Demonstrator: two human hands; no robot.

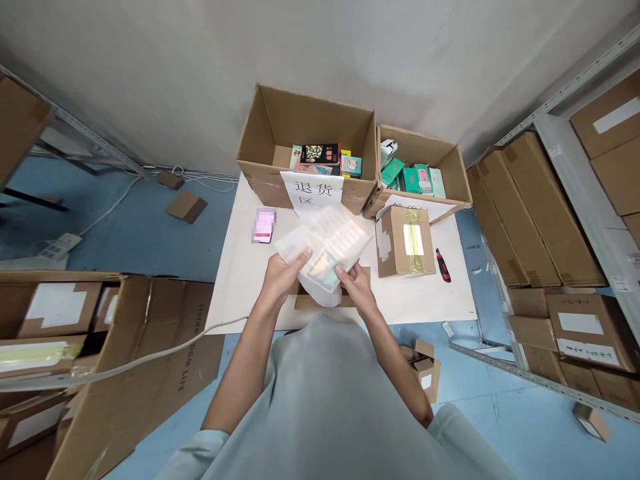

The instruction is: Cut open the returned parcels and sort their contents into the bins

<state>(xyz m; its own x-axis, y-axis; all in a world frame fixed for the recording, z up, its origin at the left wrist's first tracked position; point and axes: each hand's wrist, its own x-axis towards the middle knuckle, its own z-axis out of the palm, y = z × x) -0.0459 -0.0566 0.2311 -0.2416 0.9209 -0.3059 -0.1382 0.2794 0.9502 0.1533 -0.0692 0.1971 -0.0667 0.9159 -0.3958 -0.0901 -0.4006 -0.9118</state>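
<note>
In front of my body I hold a translucent plastic wrap [335, 233] that looks like bubble wrap, with a flat boxed item [323, 269] showing blurrily inside it. My left hand [283, 273] pinches the wrap's left side, thumb on top. On the lower right, my right hand [358, 287] grips the wrapped item between thumb and fingers. Beneath them, a flattish brown cardboard piece or box [306, 300] lies on the white table [235, 280], mostly hidden. A taped carton [406, 243] stands to the right, and a red-and-black utility knife [443, 265] lies beyond it.
Two open cartons stand at the table's back: the left one [267, 183] holds small boxes, the right one [453, 190] green packages. A phone [263, 225] lies at left. A cable [165, 350] crosses a large carton [165, 333] at left. Shelving [575, 167] with boxes lines the right.
</note>
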